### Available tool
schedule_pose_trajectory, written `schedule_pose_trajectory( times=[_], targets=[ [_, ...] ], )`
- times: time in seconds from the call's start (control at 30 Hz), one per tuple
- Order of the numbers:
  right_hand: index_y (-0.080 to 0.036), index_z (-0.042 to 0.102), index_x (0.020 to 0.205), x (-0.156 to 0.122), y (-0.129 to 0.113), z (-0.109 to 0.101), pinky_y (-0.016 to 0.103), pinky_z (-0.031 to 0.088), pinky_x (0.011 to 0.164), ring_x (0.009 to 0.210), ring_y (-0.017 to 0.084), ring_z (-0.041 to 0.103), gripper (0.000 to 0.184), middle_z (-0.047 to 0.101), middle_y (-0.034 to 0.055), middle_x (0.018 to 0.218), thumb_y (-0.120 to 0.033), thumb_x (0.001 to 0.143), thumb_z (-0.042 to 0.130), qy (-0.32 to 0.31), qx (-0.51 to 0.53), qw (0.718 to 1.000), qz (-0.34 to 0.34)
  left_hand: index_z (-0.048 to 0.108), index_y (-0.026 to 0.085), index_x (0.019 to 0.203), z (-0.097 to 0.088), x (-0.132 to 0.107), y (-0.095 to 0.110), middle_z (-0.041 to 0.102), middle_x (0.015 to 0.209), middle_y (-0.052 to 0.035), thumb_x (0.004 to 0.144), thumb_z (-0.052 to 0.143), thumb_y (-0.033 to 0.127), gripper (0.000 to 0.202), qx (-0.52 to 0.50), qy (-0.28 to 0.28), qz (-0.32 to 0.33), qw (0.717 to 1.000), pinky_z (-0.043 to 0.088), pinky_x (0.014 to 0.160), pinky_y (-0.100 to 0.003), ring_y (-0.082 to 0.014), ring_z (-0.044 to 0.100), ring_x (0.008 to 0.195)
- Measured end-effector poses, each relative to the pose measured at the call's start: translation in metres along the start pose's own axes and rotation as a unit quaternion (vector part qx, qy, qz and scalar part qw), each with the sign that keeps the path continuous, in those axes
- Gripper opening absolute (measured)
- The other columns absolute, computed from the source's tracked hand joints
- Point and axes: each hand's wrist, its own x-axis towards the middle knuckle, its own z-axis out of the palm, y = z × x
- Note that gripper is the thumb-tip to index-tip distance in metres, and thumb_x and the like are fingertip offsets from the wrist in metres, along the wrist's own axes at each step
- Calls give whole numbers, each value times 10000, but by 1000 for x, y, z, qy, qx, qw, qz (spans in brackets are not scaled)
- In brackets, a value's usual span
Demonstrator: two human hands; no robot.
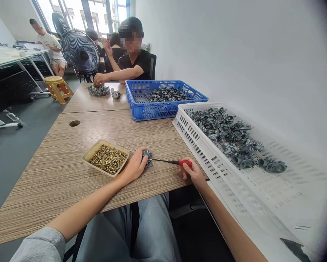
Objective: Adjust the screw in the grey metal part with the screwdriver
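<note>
My left hand (pixel 136 165) is closed around a small grey metal part (pixel 147 154), which looks like a carburetor body, and holds it against the tabletop. In my right hand (pixel 192 173) is a screwdriver (pixel 183 163) with a red and black handle. Its thin shaft lies nearly level and points left, with the tip at the metal part's right side; whether it sits in a screw is too small to tell. Just left of my left hand stands a cream tray (pixel 87 160) full of small brass-coloured screw-like pieces (pixel 108 159).
A white crate (pixel 207 154) at the right holds many similar grey parts (pixel 228 131). Behind it, a blue crate (pixel 152 112) holds darker parts. Across the table (pixel 56 163), a co-worker (pixel 136 65) reaches to a pile of small parts (pixel 98 90). A fan (pixel 80 51) stands beyond.
</note>
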Motion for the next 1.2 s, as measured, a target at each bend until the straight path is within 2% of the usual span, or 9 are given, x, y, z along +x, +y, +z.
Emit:
schedule_pose_trajectory(
  times=[0.8,1.03,1.2],
  targets=[
    [-239,551,1066,1,1,-1,250,411,473,458,97,471,333,684,-18,766,-550,986,639,-6,-11,1000,-7,453,181,1341,0,0,0,610,1274,-128,1085,354,348,321,2,5,11,1000,448,1126,-433,-242,579,1224],
    [-236,549,904,3,2,1,223,382,422,413,98,489,383,620,-48,621,-600,957,658,18,-54,998,3,455,185,1340,0,0,1,616,1264,-124,1084,354,348,321,4,6,2,1000,454,1122,-435,-241,585,1216],
    [-237,512,779,2,2,1,222,315,371,352,95,441,452,569,-49,525,-632,988,583,29,-83,996,16,442,183,1355,1,0,-2,604,1304,-139,1085,350,347,329,14,5,14,1000,445,1139,-447,-248,570,1257]
  ],
)
